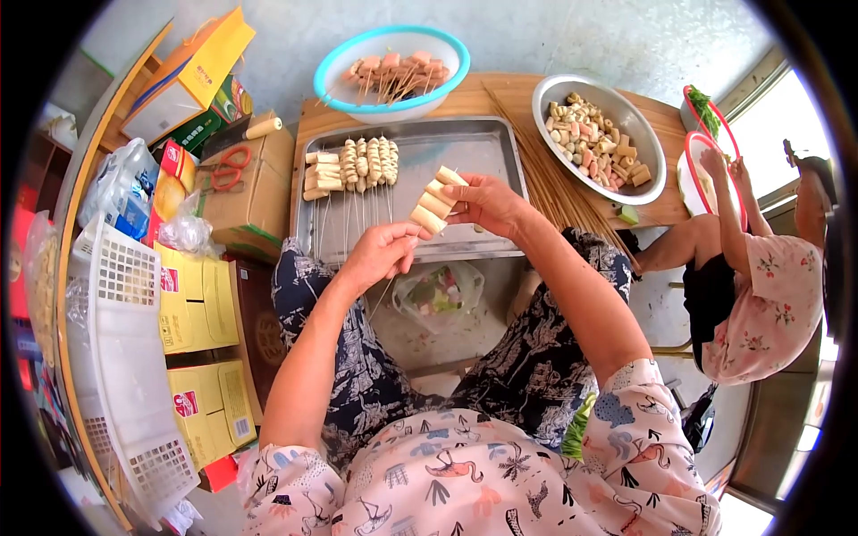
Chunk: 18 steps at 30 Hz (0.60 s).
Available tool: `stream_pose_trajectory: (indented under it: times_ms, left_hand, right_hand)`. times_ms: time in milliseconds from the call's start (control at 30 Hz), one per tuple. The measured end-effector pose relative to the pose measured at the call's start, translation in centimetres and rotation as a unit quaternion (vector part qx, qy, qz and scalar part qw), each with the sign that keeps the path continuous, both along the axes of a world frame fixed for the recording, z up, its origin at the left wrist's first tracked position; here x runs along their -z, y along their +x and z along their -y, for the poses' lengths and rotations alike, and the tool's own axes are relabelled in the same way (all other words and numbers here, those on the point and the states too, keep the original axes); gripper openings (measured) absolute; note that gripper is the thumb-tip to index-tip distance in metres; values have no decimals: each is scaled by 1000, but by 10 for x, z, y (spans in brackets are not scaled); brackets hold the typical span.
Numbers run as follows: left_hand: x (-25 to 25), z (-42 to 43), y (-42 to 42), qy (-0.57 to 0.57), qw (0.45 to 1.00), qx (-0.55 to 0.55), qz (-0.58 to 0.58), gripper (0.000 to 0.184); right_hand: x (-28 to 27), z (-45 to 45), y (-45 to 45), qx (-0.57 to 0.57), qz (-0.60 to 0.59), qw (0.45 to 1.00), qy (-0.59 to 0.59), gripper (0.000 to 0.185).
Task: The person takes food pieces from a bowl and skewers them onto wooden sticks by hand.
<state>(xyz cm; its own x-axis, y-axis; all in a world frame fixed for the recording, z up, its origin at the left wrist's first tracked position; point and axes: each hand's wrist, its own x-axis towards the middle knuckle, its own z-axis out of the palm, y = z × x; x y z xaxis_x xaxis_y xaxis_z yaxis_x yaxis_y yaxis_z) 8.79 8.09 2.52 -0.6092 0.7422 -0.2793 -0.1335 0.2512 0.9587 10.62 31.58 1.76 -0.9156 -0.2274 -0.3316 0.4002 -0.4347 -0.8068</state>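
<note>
Wood table (666, 212), tray (444, 138) along its near edge; filled skewers (362, 165) on tray's left, bare metal to their right. Sticks (545, 177) right of tray, bowl (640, 121) beyond. Held skewer (428, 220) tilts above tray's front part: left hand (381, 254) pinched at its lower end, right hand (487, 204) closed on chunks' (440, 194) right ends. Chunks pale, stubby, stacked sideways.

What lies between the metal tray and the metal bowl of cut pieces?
In the head view, a spread of long thin sticks on the wooden table.

The tray (460, 143) has far-right room (loaded skewers (362, 164) block its left).
</note>
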Motion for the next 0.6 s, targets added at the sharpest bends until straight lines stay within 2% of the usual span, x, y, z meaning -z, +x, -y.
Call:
stream_pose_trajectory:
  times_ms: [433,600]
  left_hand:
    - [6,0,-2,-5,1000,-5,3,23]
    - [6,1,-2,1,1000,3,5,25]
  right_hand:
    - [3,2,1,-51,2,999,4,32]
    - [5,3,3,-51,-23,998,38,34]
